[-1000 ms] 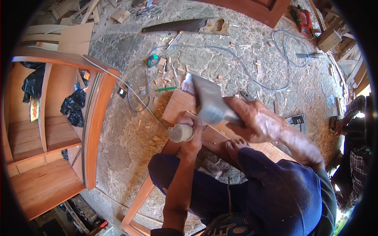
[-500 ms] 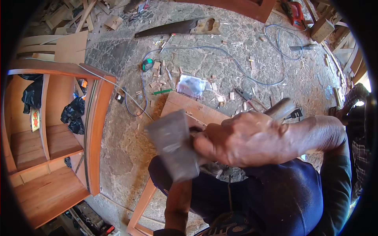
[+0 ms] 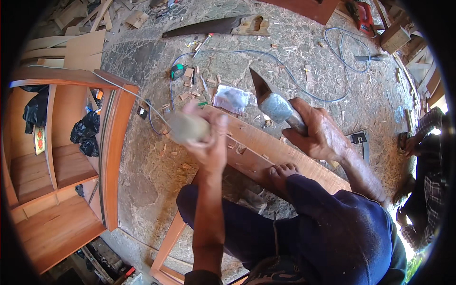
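Observation:
My right hand is closed round the handle of a hatchet, a tool with a dark wedge-shaped blade and a whitish, worn head. It is held up above the wooden board. My left hand, smeared by motion, grips a pale round-ended handle over the board's far left end; the lower part of that tool is hidden. Small notches are cut in the board's side near my left hand. My bare foot presses on the board.
An open-fronted wooden cabinet lies at the left. A handsaw, a green tape measure, a plastic packet and a cable lie on the chip-strewn floor. Another person is at the right edge.
The hatchet has moved up and right, its head turned from broadside to edge-on. My left hand has come into sight over the board with the pale handle in it.

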Tool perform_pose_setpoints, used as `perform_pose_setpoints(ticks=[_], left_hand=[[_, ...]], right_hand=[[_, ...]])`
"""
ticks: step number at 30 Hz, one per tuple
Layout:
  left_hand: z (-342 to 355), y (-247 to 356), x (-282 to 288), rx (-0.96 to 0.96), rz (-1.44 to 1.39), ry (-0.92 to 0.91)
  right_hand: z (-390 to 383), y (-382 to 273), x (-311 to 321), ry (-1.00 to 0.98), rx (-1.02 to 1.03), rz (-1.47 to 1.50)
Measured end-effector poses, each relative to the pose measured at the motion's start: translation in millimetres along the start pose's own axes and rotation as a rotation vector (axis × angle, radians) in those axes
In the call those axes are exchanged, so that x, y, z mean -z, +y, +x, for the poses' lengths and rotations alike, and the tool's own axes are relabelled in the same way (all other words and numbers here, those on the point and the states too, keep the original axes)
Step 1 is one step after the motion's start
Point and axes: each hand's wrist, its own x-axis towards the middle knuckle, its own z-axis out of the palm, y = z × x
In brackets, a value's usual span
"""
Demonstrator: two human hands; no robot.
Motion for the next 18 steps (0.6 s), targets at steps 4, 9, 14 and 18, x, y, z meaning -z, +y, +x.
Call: perform_pose_setpoints(ticks=[4,9,14,18], left_hand=[[2,-22,21,0.051,-0.284,-0.088],[-30,-20,19,0.160,-0.259,-0.085],[-43,-30,29,0.085,0.007,-0.206],[-47,-3,16,0.250,-0.225,-0.142]], right_hand=[[2,1,-4,-0.086,-0.074,-0.017],[0,16,-19,-0.129,-0.051,0.053],[-3,15,-22,-0.107,-0.045,0.110],[-3,3,-16,-0.165,-0.099,0.098]])
